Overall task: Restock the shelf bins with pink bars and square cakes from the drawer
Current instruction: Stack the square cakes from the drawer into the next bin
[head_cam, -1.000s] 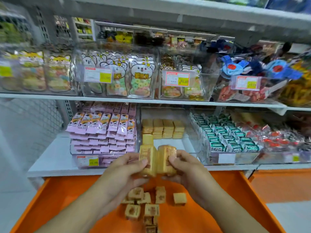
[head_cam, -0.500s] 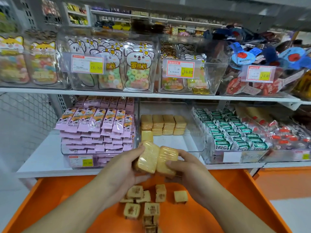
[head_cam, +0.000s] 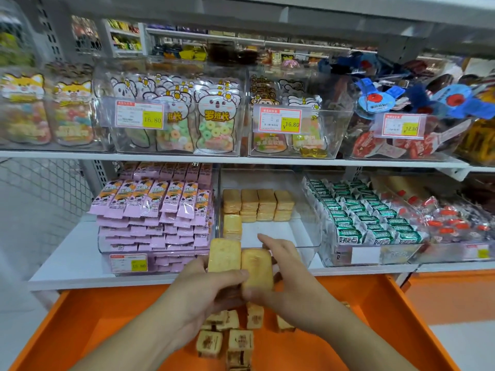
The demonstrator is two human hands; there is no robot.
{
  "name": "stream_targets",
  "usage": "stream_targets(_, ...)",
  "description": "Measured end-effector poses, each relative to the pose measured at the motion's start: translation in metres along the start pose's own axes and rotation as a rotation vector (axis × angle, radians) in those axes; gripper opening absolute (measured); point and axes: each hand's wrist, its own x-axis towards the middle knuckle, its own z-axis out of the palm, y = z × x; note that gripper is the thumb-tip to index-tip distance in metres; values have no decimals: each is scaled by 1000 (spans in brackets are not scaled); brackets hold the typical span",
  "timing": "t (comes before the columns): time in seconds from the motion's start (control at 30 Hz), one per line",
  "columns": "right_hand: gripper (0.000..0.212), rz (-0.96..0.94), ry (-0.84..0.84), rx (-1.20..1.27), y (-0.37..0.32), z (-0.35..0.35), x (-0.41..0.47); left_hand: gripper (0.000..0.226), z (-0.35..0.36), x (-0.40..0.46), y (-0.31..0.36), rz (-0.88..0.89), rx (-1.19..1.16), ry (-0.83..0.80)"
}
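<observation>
My left hand [head_cam: 203, 293] grips a stack of wrapped square cakes [head_cam: 224, 255], and my right hand [head_cam: 284, 279] grips a second stack [head_cam: 257, 267] pressed against it. Both stacks hover just in front of the clear middle bin [head_cam: 308, 236] on the lower shelf. That bin holds a back row of square cakes [head_cam: 258, 203] and one short stack at its left [head_cam: 232, 226]. Several loose square cakes [head_cam: 227, 336] lie in the orange drawer [head_cam: 107, 325] under my wrists. The bin of pink bars [head_cam: 150, 210] stands to the left, piled high.
Right of the middle bin sits a bin of green-wrapped snacks [head_cam: 367, 223], then red-wrapped ones [head_cam: 450, 223]. The upper shelf [head_cam: 214, 158] carries clear bins of bagged gummy sweets with price tags. White floor lies at both sides.
Both hands have risen from over the drawer toward the middle bin, still holding the two cake stacks side by side. The stacks have tipped so their flat faces point up.
</observation>
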Motion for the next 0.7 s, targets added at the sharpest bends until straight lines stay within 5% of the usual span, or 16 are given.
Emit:
stream_targets(0.13, 88, -128, 43, -197, 2, -5, 5, 39, 0, 2, 3, -6, -49, -3)
stream_targets(0.4, 80, -52, 212, -251, 10, -29, 60, 31, -8, 18, 12, -34, -103, 51)
stream_targets(0.7, 90, 123, 89, -529, 50, -24, 180, 32, -16, 40, 12, -77, -135, 14)
